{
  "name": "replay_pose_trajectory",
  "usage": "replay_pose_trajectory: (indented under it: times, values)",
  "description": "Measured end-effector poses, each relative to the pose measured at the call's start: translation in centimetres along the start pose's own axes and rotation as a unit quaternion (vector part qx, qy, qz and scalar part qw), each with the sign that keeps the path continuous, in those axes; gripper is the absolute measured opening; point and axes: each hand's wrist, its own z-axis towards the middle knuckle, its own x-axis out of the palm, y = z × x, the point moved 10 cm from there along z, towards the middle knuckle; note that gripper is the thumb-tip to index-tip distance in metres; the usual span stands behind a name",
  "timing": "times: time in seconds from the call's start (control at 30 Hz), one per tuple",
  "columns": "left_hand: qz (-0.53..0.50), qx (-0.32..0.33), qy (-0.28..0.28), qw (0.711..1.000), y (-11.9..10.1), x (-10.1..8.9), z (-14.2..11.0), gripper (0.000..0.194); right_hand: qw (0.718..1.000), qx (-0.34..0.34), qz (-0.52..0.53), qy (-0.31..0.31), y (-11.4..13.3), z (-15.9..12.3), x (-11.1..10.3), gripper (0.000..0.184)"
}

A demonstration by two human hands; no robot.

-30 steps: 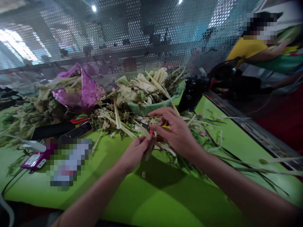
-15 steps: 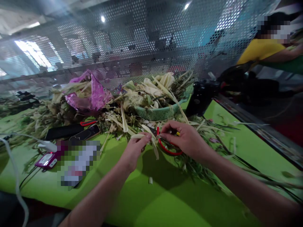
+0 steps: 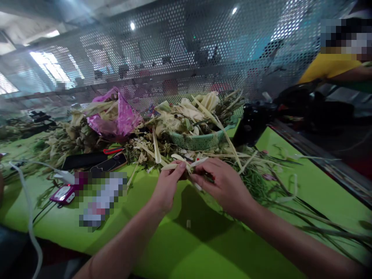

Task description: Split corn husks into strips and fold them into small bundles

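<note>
Pale husk-like plant strips point(image 3: 188, 167) meet in a small bunch between my two hands, a little above the table. My left hand point(image 3: 166, 186) pinches the bunch from the left, thumb on top, and one strip sticks out past its fingers. From the right, the fingers and thumb of my right hand point(image 3: 222, 182) close on the same strips, with a white end showing above the index finger. A small red bit point(image 3: 198, 159), perhaps part of the red-handled scissors, peeks out behind the right hand; the rest is hidden.
Behind my hands stands a green basket point(image 3: 200, 142) heaped with dried husks. Left of it are a purple plastic bag point(image 3: 126, 118), a red-handled tool point(image 3: 113, 150), a phone point(image 3: 109, 162) and a power strip point(image 3: 62, 193). Loose stalks lie at right; a person in yellow point(image 3: 325, 71) sits beyond.
The right hand showed red and yellow scissor handles at its fingers; now these are almost hidden and it pinches the strips. The view has swung, so the scene sits further right.
</note>
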Motion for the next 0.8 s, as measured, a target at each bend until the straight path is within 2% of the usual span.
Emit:
replay_pose_trajectory:
  times: [0.2, 0.3, 0.4, 0.57, 0.8]
  values:
    - [0.008, -0.011, 0.032, 0.999, 0.1, 0.8, -0.1, 0.028, 0.994, 0.079, 0.070, 0.036, -1.9, -0.2, 1.6, 0.015]
    - [-0.015, -0.012, 0.036, 0.999, 0.1, 0.9, -0.1, 0.027, 0.990, 0.090, 0.093, 0.059, -2.0, -0.3, 2.1, 0.016]
    - [-0.070, -0.038, 0.023, 0.997, 0.6, 0.6, -0.1, 0.025, 0.994, 0.067, 0.065, 0.061, -1.4, 0.0, 2.0, 0.015]
    - [-0.156, -0.087, -0.007, 0.984, 1.1, 0.4, -0.3, 0.023, 0.999, -0.008, -0.025, 0.022, -0.1, 0.6, 1.4, 0.014]
    - [-0.177, -0.140, -0.009, 0.974, 1.5, 0.3, -0.6, 0.020, 0.996, -0.064, -0.069, 0.002, 0.1, 0.1, 1.4, 0.018]
